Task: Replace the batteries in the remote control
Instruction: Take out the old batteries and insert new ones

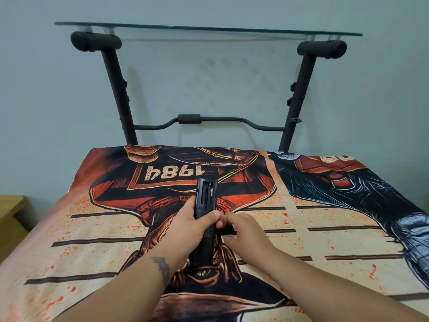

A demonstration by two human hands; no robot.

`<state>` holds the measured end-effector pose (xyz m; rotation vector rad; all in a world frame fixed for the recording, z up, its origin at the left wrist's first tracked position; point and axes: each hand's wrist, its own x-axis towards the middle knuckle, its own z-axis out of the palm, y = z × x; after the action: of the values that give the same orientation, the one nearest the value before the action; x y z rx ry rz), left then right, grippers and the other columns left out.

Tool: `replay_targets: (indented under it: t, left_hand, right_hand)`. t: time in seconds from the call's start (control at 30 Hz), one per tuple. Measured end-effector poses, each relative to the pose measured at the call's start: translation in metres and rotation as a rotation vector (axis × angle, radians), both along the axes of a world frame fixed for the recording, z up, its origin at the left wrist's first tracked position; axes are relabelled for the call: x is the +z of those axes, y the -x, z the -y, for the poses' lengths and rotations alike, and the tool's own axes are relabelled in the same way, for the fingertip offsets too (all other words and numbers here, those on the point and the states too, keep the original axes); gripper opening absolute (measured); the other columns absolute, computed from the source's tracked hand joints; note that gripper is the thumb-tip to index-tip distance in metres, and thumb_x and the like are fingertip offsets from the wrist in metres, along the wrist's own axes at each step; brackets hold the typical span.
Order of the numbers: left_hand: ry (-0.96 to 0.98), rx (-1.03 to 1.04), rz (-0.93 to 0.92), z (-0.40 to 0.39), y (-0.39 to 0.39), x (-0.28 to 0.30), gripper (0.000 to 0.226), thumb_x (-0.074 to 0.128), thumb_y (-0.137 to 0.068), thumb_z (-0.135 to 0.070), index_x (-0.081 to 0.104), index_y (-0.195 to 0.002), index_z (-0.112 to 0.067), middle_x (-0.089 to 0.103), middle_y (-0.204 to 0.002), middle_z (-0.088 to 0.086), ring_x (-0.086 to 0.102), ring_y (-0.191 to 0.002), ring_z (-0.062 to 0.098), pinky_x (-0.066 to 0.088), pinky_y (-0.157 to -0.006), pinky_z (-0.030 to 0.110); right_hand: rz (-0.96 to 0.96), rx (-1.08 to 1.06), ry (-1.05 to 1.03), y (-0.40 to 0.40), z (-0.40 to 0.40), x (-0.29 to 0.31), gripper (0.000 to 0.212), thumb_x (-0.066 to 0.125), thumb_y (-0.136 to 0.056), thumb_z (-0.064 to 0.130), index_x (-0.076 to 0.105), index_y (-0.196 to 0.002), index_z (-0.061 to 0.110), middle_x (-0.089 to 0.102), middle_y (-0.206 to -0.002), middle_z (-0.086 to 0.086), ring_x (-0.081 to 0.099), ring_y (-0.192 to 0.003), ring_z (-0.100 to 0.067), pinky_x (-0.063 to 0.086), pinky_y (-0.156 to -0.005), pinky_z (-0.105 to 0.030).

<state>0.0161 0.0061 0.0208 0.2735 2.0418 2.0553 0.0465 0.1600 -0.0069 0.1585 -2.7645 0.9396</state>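
Note:
A long black remote control is held back side up over the bed, its far end pointing away from me. Its battery compartment is uncovered and looks empty, with two bare slots. My left hand is wrapped around the remote's middle, thumb across the top. My right hand is just right of the remote, fingers curled on a small dark piece at the remote's side; I cannot tell whether it is the cover or a battery.
The bed is spread with a printed orange, cream and black cover reading 1984. A black metal stand with a glass shelf rises at the bed's far edge against the wall. A wooden bedside table stands at left.

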Motion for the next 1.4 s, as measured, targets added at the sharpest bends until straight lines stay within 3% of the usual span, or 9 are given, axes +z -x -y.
replay_targets:
  t: [0.13,0.23,0.37,0.53,0.63,0.7,0.93,1.17,1.4]
  left_hand:
    - [-0.048,-0.023,0.024,-0.001,-0.002,0.001,0.02,0.068,-0.084,-0.007,0.059,-0.103,-0.009,0.07,-0.075,0.008,0.065,-0.066,0.018,0.055,-0.064,0.026]
    - [-0.048,-0.019,0.021,-0.002,-0.002,0.001,0.02,0.068,-0.084,-0.008,0.059,-0.102,-0.009,0.071,-0.079,0.011,0.065,-0.068,0.02,0.056,-0.069,0.032]
    - [-0.007,-0.011,0.011,0.0,-0.001,-0.001,0.025,0.075,-0.07,-0.03,0.065,-0.092,-0.026,0.075,-0.09,0.013,0.069,-0.079,0.024,0.056,-0.084,0.045]
    - [-0.049,-0.022,0.051,-0.002,-0.001,-0.004,0.019,0.07,-0.083,-0.012,0.061,-0.099,-0.016,0.073,-0.087,0.011,0.069,-0.073,0.02,0.058,-0.073,0.035]
    - [-0.033,-0.008,0.046,-0.002,-0.001,-0.004,0.024,0.075,-0.077,-0.019,0.063,-0.098,-0.019,0.075,-0.09,0.01,0.069,-0.079,0.022,0.058,-0.074,0.038]
    - [-0.048,-0.015,0.061,-0.002,-0.001,-0.004,0.023,0.074,-0.079,-0.017,0.062,-0.099,-0.016,0.074,-0.09,0.011,0.07,-0.076,0.02,0.056,-0.068,0.033]
    - [-0.077,-0.029,0.084,-0.004,-0.005,-0.001,0.022,0.069,-0.085,-0.01,0.059,-0.105,-0.011,0.074,-0.088,0.008,0.07,-0.071,0.014,0.053,-0.059,0.024]
    - [-0.087,-0.044,0.1,-0.004,-0.007,-0.001,0.025,0.068,-0.086,-0.009,0.058,-0.108,-0.008,0.072,-0.089,0.008,0.07,-0.07,0.012,0.053,-0.06,0.02]
    - [-0.083,-0.039,0.111,-0.003,-0.009,0.002,0.025,0.068,-0.085,-0.01,0.058,-0.108,-0.008,0.07,-0.092,0.011,0.07,-0.07,0.012,0.053,-0.059,0.021]
  right_hand:
    - [-0.02,0.053,-0.112,-0.001,-0.002,-0.005,0.027,0.059,-0.069,0.012,0.068,-0.093,0.023,0.072,-0.093,0.006,0.062,-0.093,-0.018,0.046,-0.084,-0.036]
    - [-0.007,0.089,-0.17,0.0,-0.004,-0.009,0.026,0.059,-0.071,0.016,0.067,-0.095,0.024,0.07,-0.095,0.004,0.059,-0.096,-0.02,0.041,-0.088,-0.035]
    - [0.025,0.102,-0.18,-0.001,-0.005,-0.011,0.02,0.06,-0.075,0.023,0.065,-0.094,0.026,0.07,-0.095,0.008,0.059,-0.096,-0.016,0.04,-0.089,-0.032]
    - [0.075,0.094,-0.076,0.001,-0.007,-0.01,0.015,0.06,-0.08,0.031,0.065,-0.093,0.025,0.068,-0.095,0.011,0.059,-0.094,-0.014,0.045,-0.086,-0.032]
    - [0.074,0.042,-0.025,0.004,-0.011,-0.004,0.011,0.063,-0.083,0.028,0.066,-0.091,0.023,0.067,-0.093,0.008,0.057,-0.093,-0.014,0.045,-0.083,-0.032]
    - [0.055,-0.019,-0.012,0.007,-0.016,-0.001,0.008,0.063,-0.083,0.022,0.066,-0.09,0.022,0.065,-0.091,0.008,0.056,-0.093,-0.013,0.045,-0.083,-0.031]
    - [0.069,-0.246,0.011,0.016,-0.033,0.002,0.02,0.059,-0.083,0.012,0.055,-0.091,0.03,0.056,-0.09,0.006,0.053,-0.082,-0.013,0.042,-0.071,-0.028]
    - [0.204,-0.345,-0.045,0.015,-0.034,-0.006,0.03,0.054,-0.085,0.002,0.057,-0.105,0.023,0.054,-0.108,-0.002,0.055,-0.088,-0.019,0.043,-0.073,-0.029]
    - [0.241,-0.404,0.006,0.016,-0.033,-0.002,0.043,0.058,-0.086,0.005,0.053,-0.126,0.02,0.06,-0.117,-0.007,0.06,-0.097,-0.023,0.04,-0.072,-0.027]
